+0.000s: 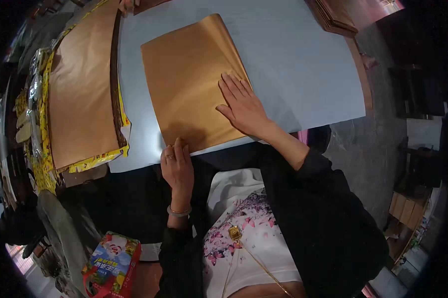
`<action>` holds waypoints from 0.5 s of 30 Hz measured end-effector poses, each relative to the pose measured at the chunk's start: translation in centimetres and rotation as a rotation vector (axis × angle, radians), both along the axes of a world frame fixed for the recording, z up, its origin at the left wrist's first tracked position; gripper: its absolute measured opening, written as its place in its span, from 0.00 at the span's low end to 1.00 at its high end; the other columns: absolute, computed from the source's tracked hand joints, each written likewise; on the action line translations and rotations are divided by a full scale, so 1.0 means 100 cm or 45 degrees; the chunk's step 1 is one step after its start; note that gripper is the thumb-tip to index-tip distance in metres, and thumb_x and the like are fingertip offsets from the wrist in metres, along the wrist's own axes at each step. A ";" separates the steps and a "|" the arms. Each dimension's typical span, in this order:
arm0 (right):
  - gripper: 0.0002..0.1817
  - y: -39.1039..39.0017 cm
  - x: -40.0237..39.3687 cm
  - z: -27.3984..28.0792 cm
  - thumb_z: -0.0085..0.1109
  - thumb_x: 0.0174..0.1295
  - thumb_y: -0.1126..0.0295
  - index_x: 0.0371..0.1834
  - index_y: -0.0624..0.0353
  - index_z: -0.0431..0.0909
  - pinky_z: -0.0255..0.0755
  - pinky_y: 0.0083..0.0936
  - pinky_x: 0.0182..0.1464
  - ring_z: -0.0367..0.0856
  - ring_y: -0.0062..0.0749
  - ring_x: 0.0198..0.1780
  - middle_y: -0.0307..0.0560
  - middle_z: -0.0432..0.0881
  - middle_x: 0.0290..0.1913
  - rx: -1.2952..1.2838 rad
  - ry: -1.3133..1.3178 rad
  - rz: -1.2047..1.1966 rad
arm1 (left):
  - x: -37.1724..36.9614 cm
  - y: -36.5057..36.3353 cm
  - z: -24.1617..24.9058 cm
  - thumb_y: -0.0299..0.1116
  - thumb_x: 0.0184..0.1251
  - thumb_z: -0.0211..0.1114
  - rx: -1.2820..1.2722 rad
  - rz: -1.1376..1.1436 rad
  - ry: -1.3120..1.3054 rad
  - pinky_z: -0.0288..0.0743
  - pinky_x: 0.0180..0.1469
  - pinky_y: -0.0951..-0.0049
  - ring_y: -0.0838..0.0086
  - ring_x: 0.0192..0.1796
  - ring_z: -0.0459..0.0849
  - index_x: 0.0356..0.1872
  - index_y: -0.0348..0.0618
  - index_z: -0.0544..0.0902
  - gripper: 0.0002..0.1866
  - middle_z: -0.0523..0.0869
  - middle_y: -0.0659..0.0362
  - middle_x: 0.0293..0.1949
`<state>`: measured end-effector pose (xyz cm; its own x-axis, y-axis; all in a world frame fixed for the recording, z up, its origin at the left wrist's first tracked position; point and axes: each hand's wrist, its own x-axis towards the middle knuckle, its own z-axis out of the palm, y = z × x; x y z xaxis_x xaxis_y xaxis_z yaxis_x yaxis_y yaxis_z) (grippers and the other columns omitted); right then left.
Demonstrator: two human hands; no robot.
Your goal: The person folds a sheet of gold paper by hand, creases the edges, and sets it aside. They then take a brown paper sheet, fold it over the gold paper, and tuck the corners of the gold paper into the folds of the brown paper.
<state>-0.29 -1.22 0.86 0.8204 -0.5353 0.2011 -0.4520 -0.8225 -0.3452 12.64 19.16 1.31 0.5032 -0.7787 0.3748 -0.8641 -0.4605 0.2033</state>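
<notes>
Flat, right hand [244,107] on gold sheet [186,82]; left hand [176,166] pinching its near edge.

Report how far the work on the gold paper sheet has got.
Done: a large stack of gold sheets lies at the table's left, though whether those are finished is unclear. In hand: one gold paper sheet lies on the grey table; the right hand presses flat on it, and the left hand holds its near edge. Left: a darker stack lies at the far right.
</notes>
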 end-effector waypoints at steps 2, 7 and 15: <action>0.33 0.001 0.000 -0.002 0.46 0.69 0.53 0.71 0.64 0.55 0.45 0.39 0.74 0.52 0.45 0.74 0.55 0.55 0.73 -0.009 -0.026 -0.026 | -0.002 -0.001 0.002 0.30 0.62 0.65 0.035 -0.023 0.002 0.76 0.48 0.61 0.58 0.48 0.80 0.46 0.40 0.80 0.12 0.79 0.53 0.40; 0.33 -0.001 0.002 0.001 0.48 0.68 0.54 0.70 0.65 0.57 0.45 0.40 0.74 0.53 0.46 0.74 0.55 0.56 0.73 -0.012 -0.052 -0.019 | -0.010 -0.026 0.013 0.29 0.62 0.63 0.031 -0.094 0.029 0.70 0.58 0.56 0.52 0.59 0.75 0.50 0.37 0.79 0.16 0.79 0.49 0.49; 0.34 -0.002 0.004 0.005 0.47 0.68 0.55 0.71 0.66 0.55 0.43 0.41 0.74 0.51 0.46 0.75 0.56 0.53 0.74 -0.043 0.092 0.001 | -0.034 -0.068 -0.009 0.50 0.68 0.56 -0.002 -0.100 0.298 0.52 0.70 0.53 0.50 0.73 0.55 0.68 0.35 0.63 0.35 0.58 0.44 0.71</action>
<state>0.06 -1.42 1.39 0.8339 -0.5284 0.1592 -0.4740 -0.8335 -0.2839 9.19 12.34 0.39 0.5145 -0.8184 0.2559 -0.8264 -0.3935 0.4028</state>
